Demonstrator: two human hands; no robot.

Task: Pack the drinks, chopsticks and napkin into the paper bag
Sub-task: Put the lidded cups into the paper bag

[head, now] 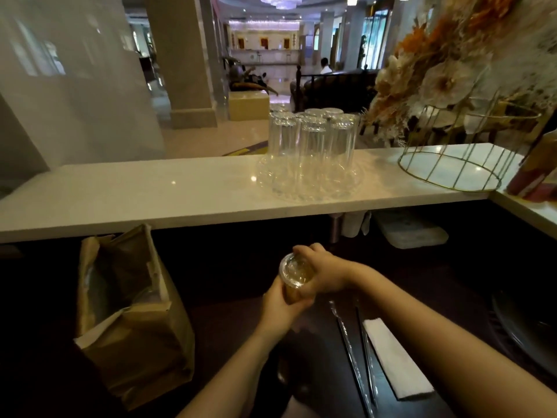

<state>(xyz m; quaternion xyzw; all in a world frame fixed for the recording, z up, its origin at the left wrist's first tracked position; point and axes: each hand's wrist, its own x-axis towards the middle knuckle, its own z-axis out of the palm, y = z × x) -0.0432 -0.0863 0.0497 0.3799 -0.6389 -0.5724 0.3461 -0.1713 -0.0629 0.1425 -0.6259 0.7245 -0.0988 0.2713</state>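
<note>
A clear plastic cup of amber drink [294, 277] with a domed lid is held above the dark counter, tilted toward me. My left hand [278, 306] wraps its lower body and my right hand [319, 274] grips it near the lid. The brown paper bag [132, 321] stands open to the left, with something clear inside. To the right on the counter lie wrapped chopsticks [354, 360] and a folded white napkin [394, 360], side by side.
A white raised ledge [150, 194] runs across behind the hands, carrying a glass tray with several upturned glasses [310, 155] and a gold wire stand [452, 164] with dried flowers. A dark plate [530, 327] sits at the right edge.
</note>
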